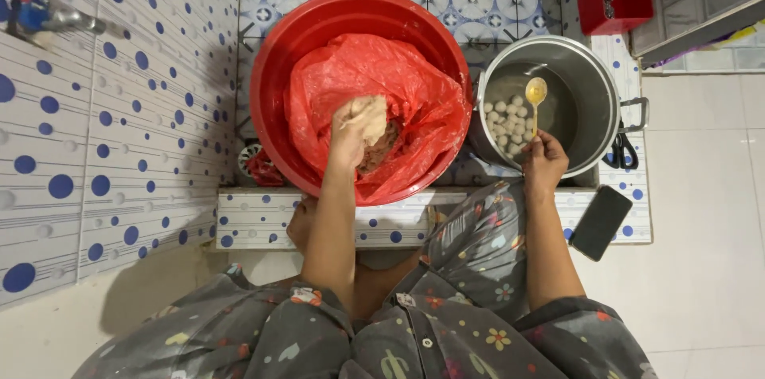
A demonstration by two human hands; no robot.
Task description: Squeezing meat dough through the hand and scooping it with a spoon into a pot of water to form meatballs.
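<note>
Paste (381, 142) lies in red bag (414, 100) inside red basin (275, 84). Pot (594, 80) at 3 o'clock holds pale balls (505, 120). Our left hand (357, 128) clenched on paste lump; right hand (544, 160) grasps spoon (535, 100) over pot. We judge ball-forming step; next needs squeeze, spoon scoop.

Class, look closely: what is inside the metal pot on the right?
Inside the metal pot, pale round balls sit in liquid beneath the spoon. The liquid hides the bottom.

1. Light is bright and even — soft, with no harsh glare.
2. A shadow falls on the dotted wall tiles (119, 108) at left.
3. Focus is sharp; edges bend with wide-angle distortion.
</note>
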